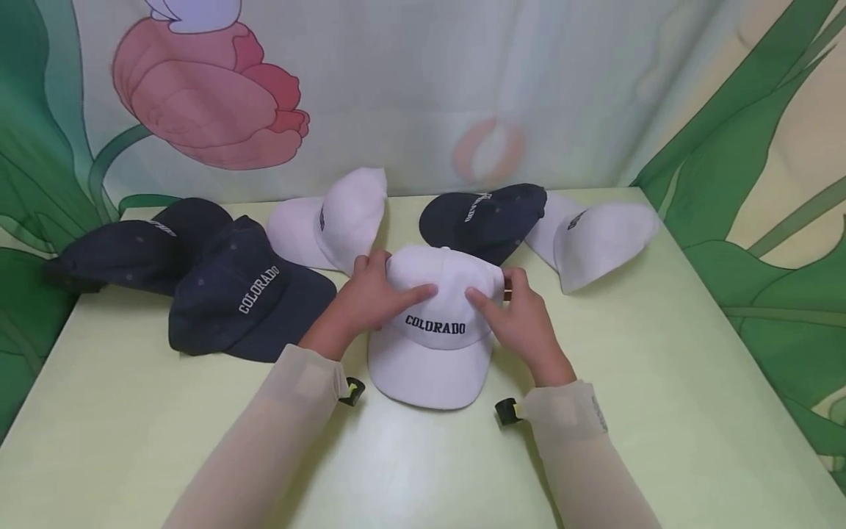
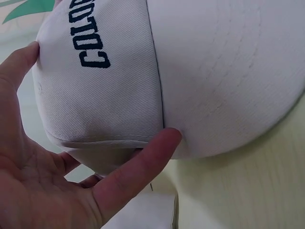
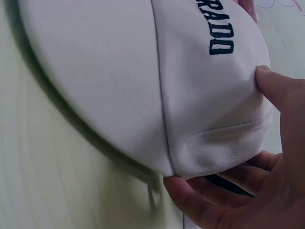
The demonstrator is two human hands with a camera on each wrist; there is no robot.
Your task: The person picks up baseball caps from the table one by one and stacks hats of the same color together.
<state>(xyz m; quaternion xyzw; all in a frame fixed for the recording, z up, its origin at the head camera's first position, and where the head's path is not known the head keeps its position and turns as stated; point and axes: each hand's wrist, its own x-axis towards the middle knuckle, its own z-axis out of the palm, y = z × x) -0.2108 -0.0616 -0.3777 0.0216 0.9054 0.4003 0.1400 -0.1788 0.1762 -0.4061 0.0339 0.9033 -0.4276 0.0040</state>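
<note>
A white baseball cap (image 1: 432,371) with dark COLORADO lettering faces me at the middle of the table, its brim toward me. My left hand (image 1: 373,294) grips one side of the crown, thumb on the front panel. On the opposite side my right hand (image 1: 524,316) holds it likewise, thumb on the crown. In the left wrist view, a finger of the left hand (image 2: 57,191) touches the cap (image 2: 109,105) where brim meets crown. The right wrist view has fingers of the right hand (image 3: 243,200) under the cap's edge (image 3: 205,162); some fingertips are hidden.
Two navy caps, one in front (image 1: 218,294) and one behind (image 1: 125,253), overlap at left. A white cap (image 1: 350,220) stands behind my left hand. At back right, a navy cap (image 1: 482,220) overlaps another white cap (image 1: 604,235). A printed curtain (image 1: 396,95) borders the pale table (image 1: 661,411).
</note>
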